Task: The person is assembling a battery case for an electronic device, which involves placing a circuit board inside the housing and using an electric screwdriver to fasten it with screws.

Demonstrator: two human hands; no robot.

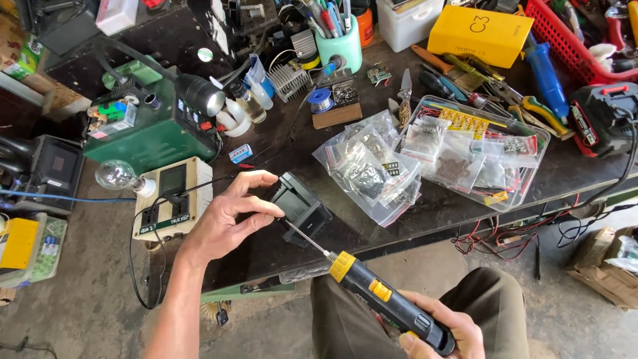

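Observation:
My left hand (231, 213) rests on the near edge of a dark workbench (425, 213), its fingers closed around the left side of a small black plastic box (302, 207). In my right hand (442, 326), low at the frame's bottom, I grip a black and yellow electric screwdriver (389, 302). Its thin metal shaft (307, 238) runs up and left, with the tip touching the black box just beside my left thumb.
Clear bags of small parts (375, 169) and a clear plastic tray of bags (475, 149) lie right of the box. A cream socket box with a bulb (166, 199) and a green unit (149, 123) stand left. Tools, a yellow carton (478, 33) and a red basket (571, 40) crowd the back.

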